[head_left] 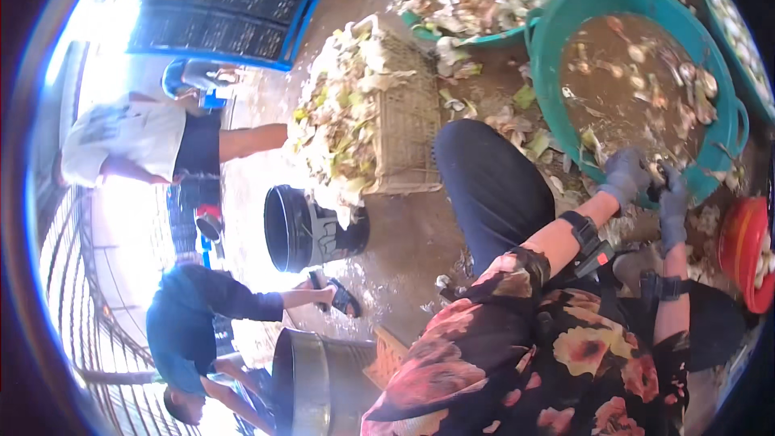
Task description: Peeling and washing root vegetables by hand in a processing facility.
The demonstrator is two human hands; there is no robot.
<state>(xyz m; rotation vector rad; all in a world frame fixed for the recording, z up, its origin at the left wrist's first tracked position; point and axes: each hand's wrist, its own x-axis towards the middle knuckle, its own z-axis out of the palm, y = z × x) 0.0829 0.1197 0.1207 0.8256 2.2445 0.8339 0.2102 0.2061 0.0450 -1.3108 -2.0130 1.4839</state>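
My left hand (pixel 626 174), in a grey glove, is closed at the near rim of a green tub (pixel 557 113). Close beside it, my right hand (pixel 672 208), gloved the same way, is closed too. Something small and dark shows between the two hands, with a pale bit by it; I cannot make out what either hand grips. Brown water fills the tub, and several pale bulbs (pixel 636 53), like onions or garlic, float in it with loose skins. More bulbs with stems (pixel 704 85) gather at its right side.
A second green tub (pixel 492 39) holds peelings. Beside it stands a crate (pixel 412 125) heaped with leaves. A black bucket (pixel 282 226), a metal drum (pixel 331 379) and a red basin (pixel 739 250) stand around. Two people (pixel 182 323) work at left; another is farther back. Scraps litter the wet floor.
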